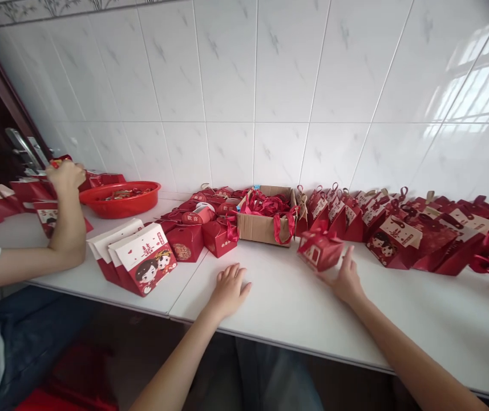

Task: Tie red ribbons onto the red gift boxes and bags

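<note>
Where my right hand (pixel 347 284) is, on my remote feed: at the near right corner of a small red house-shaped paper box (pixel 320 249), blurred.
Right fingers: thumb and forefinger apart; I cannot tell whether they grip the box.
Box's place: right of the middle, just near of a brown cardboard carton (pixel 263 229) filled with shiny red ribbons (pixel 265 204); on or above the white tabletop (pixel 278 291), I cannot tell which.
Left hand (pixel 229 294): I have it palm down on the tabletop, fingers loosely together, thumb apart, left of the house-shaped box.
Left side: two red-and-white cartoon-printed paper boxes (pixel 144 260) lean together near the edge.
Far left: a co-worker's raised hand (pixel 68 176), beside a round red plastic basin (pixel 120 210).
Right side: red paper gift boxes with ribbon loops (pixel 393 240) crowd along the wall (pixel 287 85).
</note>
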`<state>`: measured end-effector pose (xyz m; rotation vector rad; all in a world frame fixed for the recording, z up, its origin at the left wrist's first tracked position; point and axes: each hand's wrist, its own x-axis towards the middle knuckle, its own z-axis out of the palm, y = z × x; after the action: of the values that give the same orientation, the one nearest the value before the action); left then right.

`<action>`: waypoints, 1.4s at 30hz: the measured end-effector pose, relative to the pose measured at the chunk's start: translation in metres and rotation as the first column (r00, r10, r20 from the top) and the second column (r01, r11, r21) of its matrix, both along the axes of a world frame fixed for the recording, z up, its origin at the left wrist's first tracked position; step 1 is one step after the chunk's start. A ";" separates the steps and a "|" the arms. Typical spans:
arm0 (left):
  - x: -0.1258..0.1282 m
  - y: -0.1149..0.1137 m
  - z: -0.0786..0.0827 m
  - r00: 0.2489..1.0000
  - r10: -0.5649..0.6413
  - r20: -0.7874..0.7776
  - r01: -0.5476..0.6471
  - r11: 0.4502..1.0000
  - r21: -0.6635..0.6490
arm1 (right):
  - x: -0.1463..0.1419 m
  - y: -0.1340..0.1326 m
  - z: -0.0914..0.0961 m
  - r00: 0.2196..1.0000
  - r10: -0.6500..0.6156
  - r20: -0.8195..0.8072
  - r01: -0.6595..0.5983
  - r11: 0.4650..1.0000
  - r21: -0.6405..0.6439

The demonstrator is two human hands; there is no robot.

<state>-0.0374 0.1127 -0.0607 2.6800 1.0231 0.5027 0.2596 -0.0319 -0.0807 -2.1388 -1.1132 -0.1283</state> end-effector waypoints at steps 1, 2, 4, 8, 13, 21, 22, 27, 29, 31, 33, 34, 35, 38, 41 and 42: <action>0.000 0.000 0.000 1.000 0.001 -0.011 -0.001 1.000 0.005 | 0.007 0.000 -0.003 0.999 -0.047 -0.007 0.046 0.997 -0.059; 0.000 0.000 0.000 1.000 0.003 -0.021 -0.002 1.000 0.009 | 0.012 0.000 -0.006 0.998 -0.063 -0.005 0.062 0.990 -0.123; 0.000 0.000 0.001 0.999 0.003 -0.035 -0.002 1.000 0.016 | 0.013 -0.002 -0.009 0.998 -0.057 0.017 0.060 0.968 -0.242; 0.001 -0.001 0.003 0.999 -0.002 -0.047 0.003 1.000 0.028 | 0.004 -0.005 -0.011 0.995 -0.039 0.090 0.071 0.922 -0.381; 0.003 -0.003 0.006 0.998 0.033 -0.060 -0.031 0.999 0.027 | -0.002 -0.007 -0.006 0.988 -0.031 0.154 0.101 0.876 -0.472; 0.006 -0.002 0.005 0.939 0.328 -0.101 -0.329 0.944 0.004 | -0.021 -0.036 -0.005 0.978 0.073 0.196 0.047 0.837 -0.545; 0.006 0.001 0.005 0.929 0.354 -0.108 -0.356 0.934 -0.001 | -0.023 -0.043 -0.006 0.975 0.092 0.201 0.034 0.836 -0.548; -0.001 0.022 0.018 0.874 0.477 -0.096 -0.478 0.878 0.010 | -0.035 -0.089 -0.012 0.962 0.173 0.211 -0.028 0.831 -0.555; -0.005 0.029 0.025 0.857 0.510 -0.078 -0.511 0.860 0.007 | -0.038 -0.106 -0.015 0.957 0.192 0.216 -0.043 0.833 -0.551; -0.008 0.031 0.031 0.851 0.521 -0.058 -0.523 0.852 -0.015 | -0.041 -0.118 -0.017 0.952 0.201 0.232 -0.045 0.839 -0.542; -0.007 0.027 0.038 0.854 0.520 -0.034 -0.521 0.852 -0.060 | -0.044 -0.122 -0.017 0.949 0.183 0.256 -0.022 0.850 -0.527; -0.005 0.021 0.042 0.857 0.514 -0.020 -0.514 0.853 -0.091 | -0.045 -0.121 -0.017 0.949 0.170 0.267 -0.007 0.855 -0.518; -0.003 0.013 0.046 0.864 0.503 -0.004 -0.499 0.857 -0.128 | -0.046 -0.120 -0.017 0.949 0.157 0.274 0.005 0.861 -0.509; 0.001 -0.026 0.063 0.910 0.406 0.081 -0.376 0.892 -0.252 | -0.048 -0.115 -0.017 0.947 0.153 0.283 0.000 0.879 -0.477; -0.011 -0.083 0.084 0.955 0.167 0.244 -0.080 0.941 -0.330 | -0.048 -0.112 -0.019 0.943 0.156 0.294 -0.017 0.905 -0.426; -0.021 -0.103 0.091 0.946 0.059 0.318 0.060 0.934 -0.351 | -0.048 -0.112 -0.020 0.942 0.152 0.298 -0.019 0.913 -0.406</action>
<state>-0.0582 0.0099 0.0301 2.1877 0.9149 0.6600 0.2116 -0.1435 -0.1004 -2.4844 -1.5334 -0.2370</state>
